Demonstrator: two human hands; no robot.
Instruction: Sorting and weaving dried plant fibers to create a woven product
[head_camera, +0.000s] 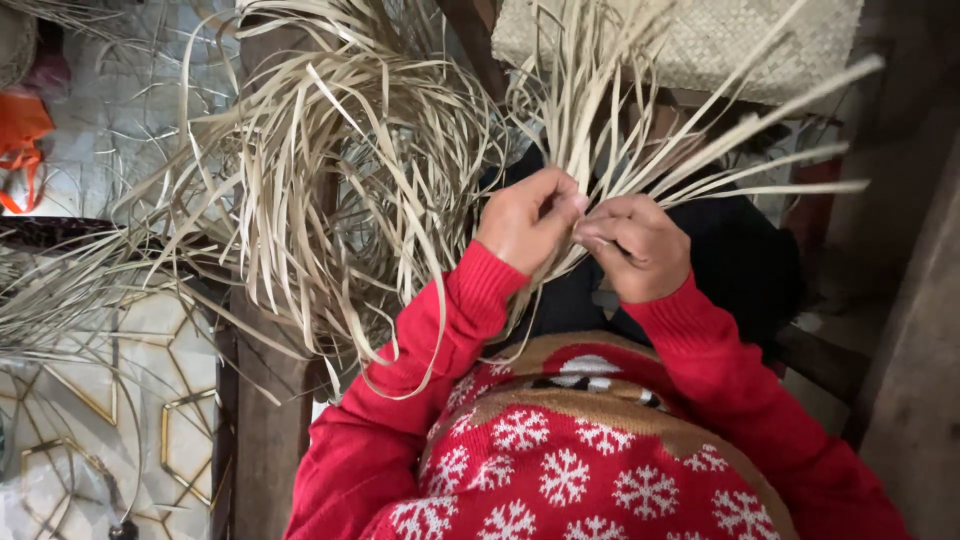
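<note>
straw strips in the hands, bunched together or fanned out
Both: the straw strips are pinched together between the left hand and right hand, and fan out above them.

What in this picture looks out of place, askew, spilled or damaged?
Nothing looks damaged. Both hands, left and right, pinch a fan of pale dried leaf strips that splay upward. A larger loose heap of pale curling strips sprawls untidily over the dark wooden post, with some stray ends trailing towards the patterned floor.
</note>
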